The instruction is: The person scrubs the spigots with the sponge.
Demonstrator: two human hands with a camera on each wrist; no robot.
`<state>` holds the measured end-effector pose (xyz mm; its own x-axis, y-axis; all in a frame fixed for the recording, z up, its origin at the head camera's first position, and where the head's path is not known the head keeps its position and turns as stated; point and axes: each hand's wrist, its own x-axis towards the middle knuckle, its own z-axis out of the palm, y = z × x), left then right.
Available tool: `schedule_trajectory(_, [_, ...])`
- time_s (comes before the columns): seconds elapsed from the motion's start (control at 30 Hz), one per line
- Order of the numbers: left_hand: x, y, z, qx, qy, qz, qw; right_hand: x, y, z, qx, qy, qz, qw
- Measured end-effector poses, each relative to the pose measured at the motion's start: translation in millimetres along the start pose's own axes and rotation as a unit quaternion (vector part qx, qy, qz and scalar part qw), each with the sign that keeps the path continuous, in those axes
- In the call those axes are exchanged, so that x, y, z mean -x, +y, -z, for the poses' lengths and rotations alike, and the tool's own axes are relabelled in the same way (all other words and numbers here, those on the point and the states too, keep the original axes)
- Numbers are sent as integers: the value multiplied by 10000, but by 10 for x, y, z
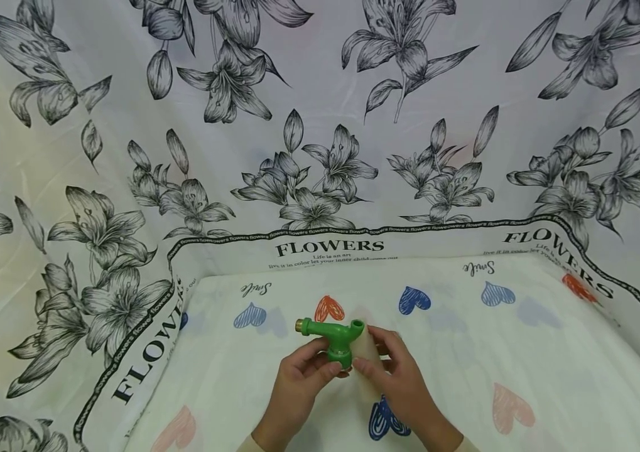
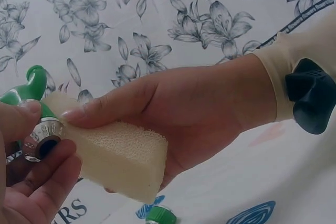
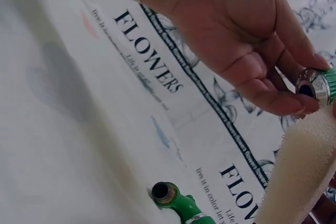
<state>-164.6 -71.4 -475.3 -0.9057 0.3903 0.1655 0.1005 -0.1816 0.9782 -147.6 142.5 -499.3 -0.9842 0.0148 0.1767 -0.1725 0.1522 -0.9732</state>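
Note:
My left hand (image 1: 299, 383) holds a green tap (image 1: 338, 336) by its lower metal end, between thumb and fingers. The tap's brass-threaded end points left in the head view. My right hand (image 1: 401, 376) grips a pale cream sponge (image 2: 123, 156), with its thumb on the top face. The sponge (image 3: 302, 177) is right beside the tap's metal end, and I cannot tell whether they are pressed together. The tap's open metal collar (image 2: 44, 140) shows between the left fingers. Most of the right hand's fingers are hidden behind the sponge.
Another green piece with an open brass-ringed end (image 3: 181, 203) shows low in the right wrist view. A green ribbed part (image 2: 160, 215) lies on the cloth in the left wrist view. White heart-printed cloth (image 1: 444, 358) covers the surface; flower-printed fabric (image 1: 320, 81) surrounds it.

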Motion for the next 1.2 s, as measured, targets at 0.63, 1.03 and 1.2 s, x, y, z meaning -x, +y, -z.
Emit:
schedule_trajectory(0.63, [-67, -108, 36, 114, 1009, 153, 9947, 152, -125, -88, 227, -431, 303, 9984])
schedule_trajectory(1.03, [-61, -93, 40, 172, 1033, 272, 9941, 171, -143, -136, 305, -470, 414, 9976])
schedule_trajectory(1.2, [-40, -90, 44, 111, 899, 293, 9955, 148, -102, -122, 405, -347, 488, 9974])
